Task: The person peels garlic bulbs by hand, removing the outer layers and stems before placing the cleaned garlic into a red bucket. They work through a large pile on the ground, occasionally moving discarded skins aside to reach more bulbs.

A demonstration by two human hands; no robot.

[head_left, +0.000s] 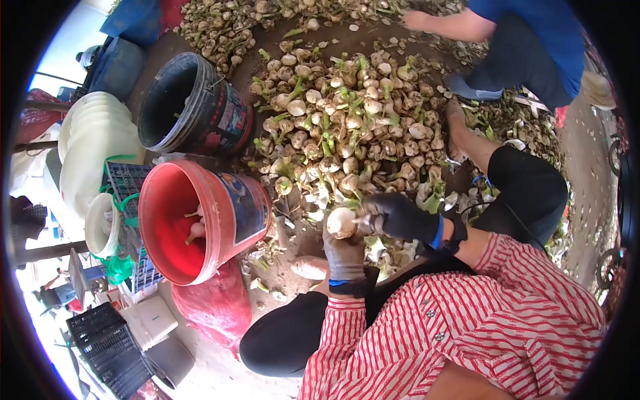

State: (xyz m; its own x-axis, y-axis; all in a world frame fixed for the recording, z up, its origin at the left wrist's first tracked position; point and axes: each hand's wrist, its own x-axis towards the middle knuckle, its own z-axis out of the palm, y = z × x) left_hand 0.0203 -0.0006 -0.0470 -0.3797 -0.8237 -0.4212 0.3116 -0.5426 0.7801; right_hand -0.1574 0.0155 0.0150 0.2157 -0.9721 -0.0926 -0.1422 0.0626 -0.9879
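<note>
A cleaned, white round bulb [341,223] sits in the fingers of my left hand [344,255], which wears a grey glove. Its kind, onion or garlic perhaps, is not certain. Right beside it, my right hand [395,217] in a dark glove is closed, fingertips close to the bulb's side; whatever it grips is hidden. Just beyond both hands lies a big pile of soil-stained bulbs [353,120] with green stem stubs. To the left a red bucket [257,207] leans toward me, with a few pale bulbs [195,232] inside.
A black bucket [230,110] stands behind the red one. Below it lies a red mesh sack [217,303]. Black crates [110,347] and white tubs [150,320] are at lower left. Across the pile, a person in blue [533,53] crouches, one hand [417,20] near more bulbs. Peelings litter the ground.
</note>
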